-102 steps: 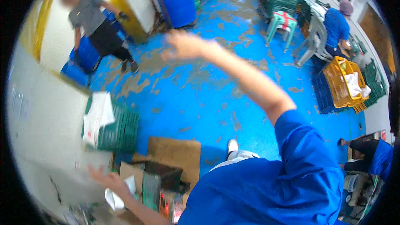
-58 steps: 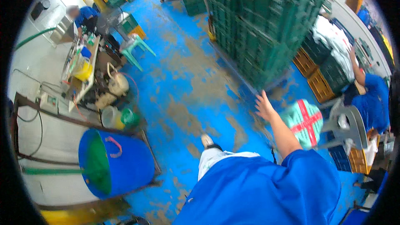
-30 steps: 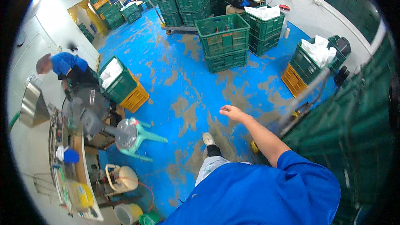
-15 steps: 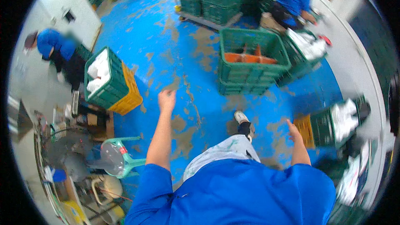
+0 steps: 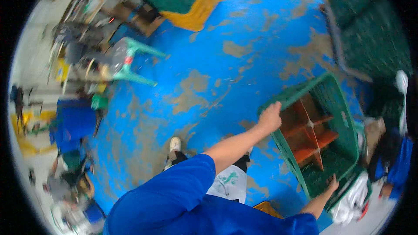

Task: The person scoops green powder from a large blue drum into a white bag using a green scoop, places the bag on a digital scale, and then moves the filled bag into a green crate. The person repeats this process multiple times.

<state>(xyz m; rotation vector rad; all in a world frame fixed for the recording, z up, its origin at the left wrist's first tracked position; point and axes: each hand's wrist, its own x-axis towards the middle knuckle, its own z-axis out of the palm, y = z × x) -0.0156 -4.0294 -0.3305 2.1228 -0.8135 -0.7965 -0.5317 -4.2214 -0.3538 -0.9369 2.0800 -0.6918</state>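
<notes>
A green plastic crate (image 5: pixel 347 124) with crossed orange-red divider boards (image 5: pixel 317 142) inside is at my right, its open top toward me. My left hand (image 5: pixel 271 117) is closed round its left rim, with the arm reaching across in front of me. At the near side, my right hand (image 5: pixel 332 184) grips the rim, fingers curled over the edge; part of that hand is hidden by the crate wall. Whether the crate is raised or resting on something, I cannot tell.
White bagged items (image 5: pixel 352 200) fill a crate beside it, and a co-worker in blue (image 5: pixel 399 165) is close by. Tall green crates (image 5: pixel 374 30) stand far right. A teal stool (image 5: pixel 130 63) and a yellow crate (image 5: pixel 193 11) under a green one are at far left.
I have turned to the right, so the scene has swung left. Both hands, empty before, have taken hold of the divided green crate. It now looks tilted.
</notes>
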